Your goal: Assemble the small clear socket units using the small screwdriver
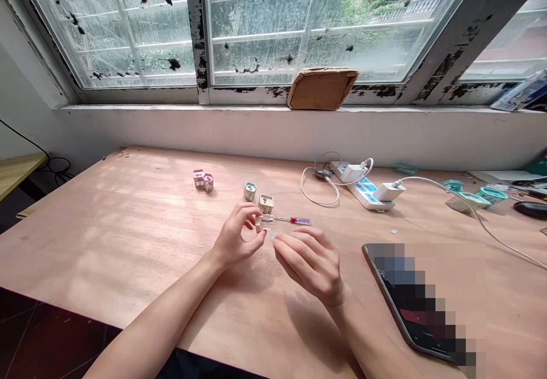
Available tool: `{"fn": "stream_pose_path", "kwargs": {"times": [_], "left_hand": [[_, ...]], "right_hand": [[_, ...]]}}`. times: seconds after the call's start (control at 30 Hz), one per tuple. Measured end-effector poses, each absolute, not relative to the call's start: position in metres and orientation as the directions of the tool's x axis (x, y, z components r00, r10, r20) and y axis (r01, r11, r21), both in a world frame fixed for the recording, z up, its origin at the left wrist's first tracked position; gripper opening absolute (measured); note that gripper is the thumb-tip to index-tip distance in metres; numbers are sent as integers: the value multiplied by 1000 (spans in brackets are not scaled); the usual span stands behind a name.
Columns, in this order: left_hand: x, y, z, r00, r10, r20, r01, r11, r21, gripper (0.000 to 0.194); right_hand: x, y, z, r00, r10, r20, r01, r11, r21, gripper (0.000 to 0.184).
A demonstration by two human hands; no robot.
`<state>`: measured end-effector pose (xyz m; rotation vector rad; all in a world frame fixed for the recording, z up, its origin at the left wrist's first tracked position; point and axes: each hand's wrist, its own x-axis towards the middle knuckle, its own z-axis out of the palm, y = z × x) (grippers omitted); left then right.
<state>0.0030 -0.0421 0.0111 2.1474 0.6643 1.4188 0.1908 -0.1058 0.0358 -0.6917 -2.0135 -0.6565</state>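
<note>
My left hand (pixel 239 236) holds a small clear plastic box (pixel 266 222) between thumb and fingers, tilted on its side. Close to the box's right side, my right hand (pixel 310 259) pinches a tiny pale piece (pixel 272 235) whose kind I cannot make out. Behind the hands lies a screwdriver (pixel 299 220) with a clear red and blue handle, its shaft pointing left. Just beyond the left hand stand a small box with a green top (pixel 250 191) and one with a brown-and-white top (pixel 265 203). Two small boxes with red tops (pixel 203 180) stand together farther left.
At the back right lies a white power strip (pixel 363 188) with plugged-in chargers and a looped white cable (pixel 303 188). A phone (pixel 410 305) rests beside my right forearm. Green cups (pixel 491 195) stand at the far right. A cardboard piece (pixel 322 89) leans against the window.
</note>
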Motion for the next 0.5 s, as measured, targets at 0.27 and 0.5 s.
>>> {"fn": "stream_pose_path", "kwargs": {"times": [0.27,0.5], "left_hand": [[4,-48,15,363,606,707,116,-783,611,37],[4,-47,15,347,593,727,140,-799,585,36]], "right_hand": [[191,-105,37,-444,237,864,719,669,186,28],[190,-102,39,-393,247,886,811,546,208,21]]}}
